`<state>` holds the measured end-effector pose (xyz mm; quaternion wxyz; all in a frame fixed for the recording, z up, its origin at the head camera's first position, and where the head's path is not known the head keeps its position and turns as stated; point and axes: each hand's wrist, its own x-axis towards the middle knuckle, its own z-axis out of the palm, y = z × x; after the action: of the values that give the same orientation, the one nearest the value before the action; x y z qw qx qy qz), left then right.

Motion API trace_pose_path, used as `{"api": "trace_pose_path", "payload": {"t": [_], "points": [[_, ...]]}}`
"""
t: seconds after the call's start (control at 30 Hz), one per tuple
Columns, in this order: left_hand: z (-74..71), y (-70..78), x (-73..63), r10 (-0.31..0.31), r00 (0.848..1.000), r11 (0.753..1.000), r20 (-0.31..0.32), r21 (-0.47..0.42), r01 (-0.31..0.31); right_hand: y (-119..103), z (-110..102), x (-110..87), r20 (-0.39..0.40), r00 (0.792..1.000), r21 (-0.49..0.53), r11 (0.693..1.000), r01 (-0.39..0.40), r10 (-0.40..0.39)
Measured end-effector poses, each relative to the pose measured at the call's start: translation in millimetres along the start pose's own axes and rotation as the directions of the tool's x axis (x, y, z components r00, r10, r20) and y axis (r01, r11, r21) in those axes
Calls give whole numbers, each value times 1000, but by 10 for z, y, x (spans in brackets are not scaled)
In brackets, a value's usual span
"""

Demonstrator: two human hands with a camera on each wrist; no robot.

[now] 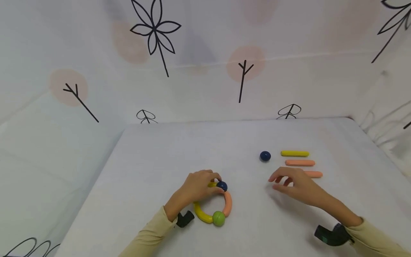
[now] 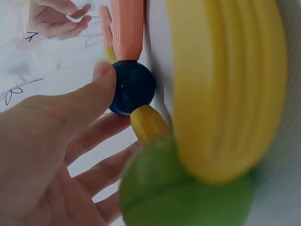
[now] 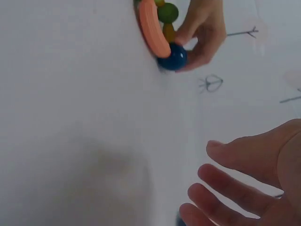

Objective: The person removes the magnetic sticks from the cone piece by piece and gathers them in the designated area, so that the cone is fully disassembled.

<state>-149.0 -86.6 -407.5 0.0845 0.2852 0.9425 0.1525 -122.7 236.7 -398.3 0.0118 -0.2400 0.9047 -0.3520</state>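
A ring of curved bars and balls lies on the white table, with my left hand (image 1: 199, 185) over its far left side. Thumb and fingers of that hand pinch the ring's dark blue ball (image 2: 135, 87), which joins a yellow bar (image 2: 148, 123) and a salmon bar (image 1: 228, 204). At the near side a green ball (image 1: 219, 218) links the salmon bar to a curved yellow bar (image 1: 203, 215). Another green ball (image 2: 183, 188) shows in the left wrist view, hidden by my hand from above. My right hand (image 1: 298, 184) hovers with loosely bent fingers, holding nothing.
A loose dark blue ball (image 1: 265, 156) lies beyond my right hand. To its right are a yellow stick (image 1: 294, 153) and a salmon stick (image 1: 300, 162); a second salmon stick (image 1: 314, 174) is partly behind the hand. A patterned white cloth wall (image 1: 199, 92) stands behind the table.
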Motion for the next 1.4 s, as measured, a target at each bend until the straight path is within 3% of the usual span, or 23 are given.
{"api": "trace_pose_path", "payload": {"t": [0.2, 0.33, 0.43, 0.53, 0.63, 0.83, 1.1, 1.27, 1.4], "points": [[-5, -49, 12, 43, 999, 997, 20, -62, -42, -189, 311, 246, 147, 988, 146, 989, 18, -39], [13, -102, 24, 73, 997, 985, 36, -161, -66, -267, 520, 409, 209, 977, 197, 980, 8, -50], [20, -150, 29, 98, 994, 956, 46, -282, -81, -313, 661, 521, 234, 970, 218, 976, 15, -67], [23, -187, 37, 110, 991, 912, 75, -404, -70, -336, 773, 611, 239, 967, 224, 974, 31, -86], [28, -206, 49, 121, 986, 884, 117, -464, -53, -351, 836, 670, 233, 969, 218, 975, 32, -84], [36, -224, 68, 155, 976, 879, 152, -473, -66, -371, 859, 702, 220, 974, 202, 979, 15, -60], [43, -244, 33, 154, 980, 869, 122, -488, -76, -349, 870, 673, 188, 980, 184, 982, 31, -66], [32, -347, -45, 87, 992, 877, 88, -479, -35, -252, 808, 624, 139, 989, 130, 989, -63, 45], [39, -411, -96, 26, 999, 898, 47, -440, -3, -191, 737, 556, 110, 993, 133, 990, -55, 40]]}}
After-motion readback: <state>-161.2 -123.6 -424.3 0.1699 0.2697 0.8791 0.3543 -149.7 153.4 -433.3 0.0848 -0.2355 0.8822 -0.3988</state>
